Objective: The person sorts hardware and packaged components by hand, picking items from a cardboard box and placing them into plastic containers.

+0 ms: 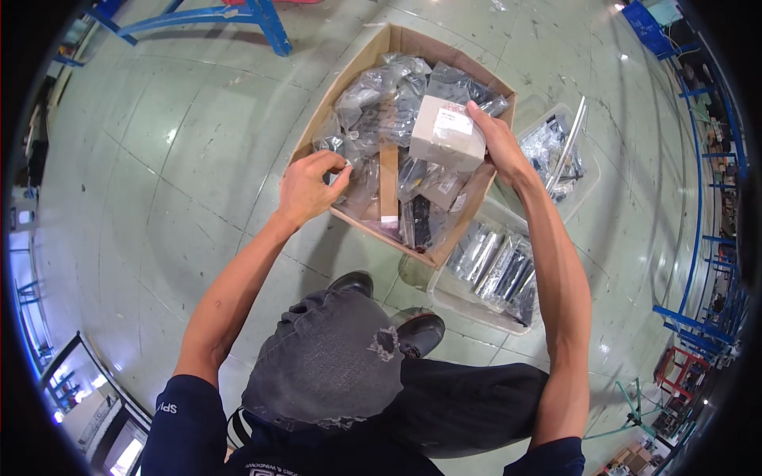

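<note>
A large open cardboard box [317, 111] stands on the floor in front of me, filled with clear plastic bags [369, 103] of parts. My right hand [502, 145] grips a small white carton [447, 141] with a label on it, holding it over the right half of the box. At the box's left side, my left hand [308, 189] is closed, with thumb and fingertips pinched together. A small pale bit shows at those fingertips, too small to name. A flat brown cardboard strip [388, 184] lies lengthwise among the bags, with a dark bagged part [417, 224] beside it.
To the right are two clear plastic bins: one [484, 313] with silvery wrapped parts, the other [591, 186] with bagged pieces and a long metal rod [567, 143] across it. A blue metal frame [270, 28] stands at the far left. Blue shelving [726, 151] lines the right.
</note>
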Demonstrator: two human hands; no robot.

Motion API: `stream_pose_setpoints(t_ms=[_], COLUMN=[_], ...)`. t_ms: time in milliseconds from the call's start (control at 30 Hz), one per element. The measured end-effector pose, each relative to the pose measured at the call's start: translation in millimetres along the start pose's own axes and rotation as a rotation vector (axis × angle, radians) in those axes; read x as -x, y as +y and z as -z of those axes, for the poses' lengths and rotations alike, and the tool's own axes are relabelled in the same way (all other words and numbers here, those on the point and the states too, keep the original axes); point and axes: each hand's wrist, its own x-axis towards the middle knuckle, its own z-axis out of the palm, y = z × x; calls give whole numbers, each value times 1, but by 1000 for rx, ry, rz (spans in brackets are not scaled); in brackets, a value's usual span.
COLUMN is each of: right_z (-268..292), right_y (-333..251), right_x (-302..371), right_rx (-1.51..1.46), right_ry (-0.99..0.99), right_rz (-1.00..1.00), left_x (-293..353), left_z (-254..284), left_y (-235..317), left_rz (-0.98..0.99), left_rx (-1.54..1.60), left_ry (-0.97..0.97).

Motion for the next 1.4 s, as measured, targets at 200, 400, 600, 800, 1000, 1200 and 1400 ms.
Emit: stream_pose_setpoints(t_ms=[200, 400, 600, 800, 1000, 1200, 1400], right_z=[-11, -20, -19, -6, -19, -62, -91], right_y=[-2, -4, 19, 25, 37, 52, 62], right_x=[10, 22, 41, 43, 44, 47, 65], right_rx=[2, -33, -20, -42, -285, -402, -403], right_ry=[-77, -152, -66, -27, 86, 311, 727], right_rz=[232, 230, 281, 277, 218, 199, 294], left_x=[0, -3, 5, -11, -46, -78, -74], left_z=[4, 12, 14, 11, -6, -36, -31], left_y=[-1, 14, 8, 4, 32, 25, -7], left_rz=[18, 205, 234, 189, 160, 509, 543], left_rx=[-45, -253, -321, -362, 718, 1059, 938], left_ry=[-74, -315, -385, -679, -770, -900, -829])
